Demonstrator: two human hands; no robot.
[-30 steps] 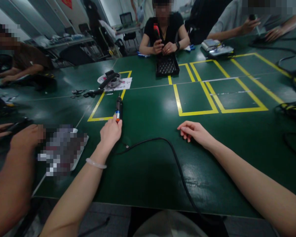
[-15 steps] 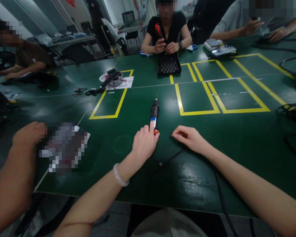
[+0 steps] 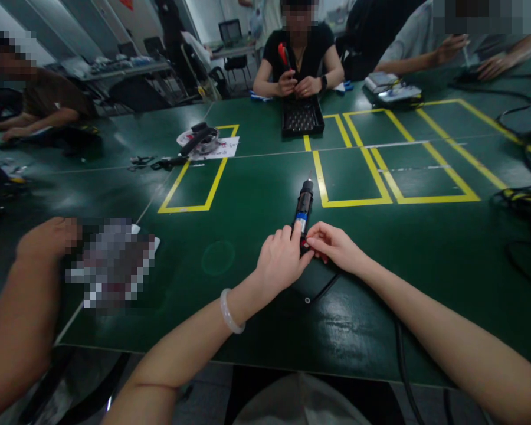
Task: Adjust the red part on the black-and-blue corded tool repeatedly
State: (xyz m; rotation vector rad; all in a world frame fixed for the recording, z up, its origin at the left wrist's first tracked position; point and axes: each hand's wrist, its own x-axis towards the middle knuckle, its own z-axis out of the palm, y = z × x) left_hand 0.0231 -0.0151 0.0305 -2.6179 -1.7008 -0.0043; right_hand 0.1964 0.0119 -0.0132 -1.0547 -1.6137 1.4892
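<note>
A black electric screwdriver (image 3: 304,203) with a blue band lies on the green table (image 3: 256,195), its tip pointing away from me. My left hand (image 3: 283,260) grips its near end, a pale bangle on that wrist. My right hand (image 3: 334,246) rests beside it, fingertips touching the same end of the tool. The screwdriver's black cable (image 3: 321,288) runs from under my hands toward the table's near edge.
Yellow tape rectangles (image 3: 354,177) mark the table. A black tray (image 3: 301,117) sits before a person across from me. Another person's arm (image 3: 22,307) is at my left beside a blurred object. Tools and paper (image 3: 199,144) lie at the back left; cables (image 3: 526,200) trail on the right.
My left hand has slid the screwdriver rightward across the table from the yellow rectangle to my right hand, which now touches the tool's near end. The cable has followed.
</note>
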